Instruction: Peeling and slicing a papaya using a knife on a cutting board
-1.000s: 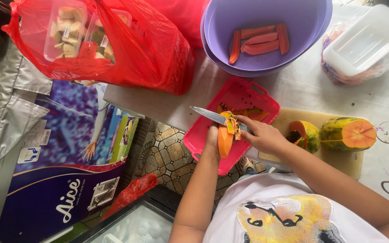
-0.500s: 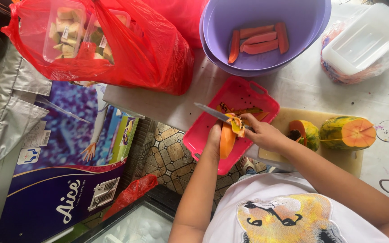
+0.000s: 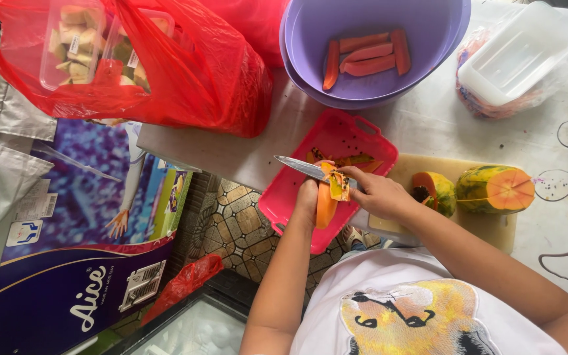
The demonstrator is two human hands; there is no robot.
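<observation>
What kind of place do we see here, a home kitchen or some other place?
Probably an informal food-preparation spot, maybe a home or a small fruit stall. A knife peels a papaya slice over a pink tray, with peeled slices in a purple bowl and cut papaya nearby.

My knife (image 3: 300,167) lies flat, blade pointing left, against the orange papaya slice (image 3: 326,204), upright over the pink tray, skin peeling.

I count four peeled papaya strips (image 3: 367,54) in the purple bowl (image 3: 310,39), two cut papaya pieces (image 3: 474,190) on the cutting board (image 3: 409,172), one knife (image 3: 300,167), one pink tray (image 3: 290,197), one red bag (image 3: 185,79) and two hands
</observation>
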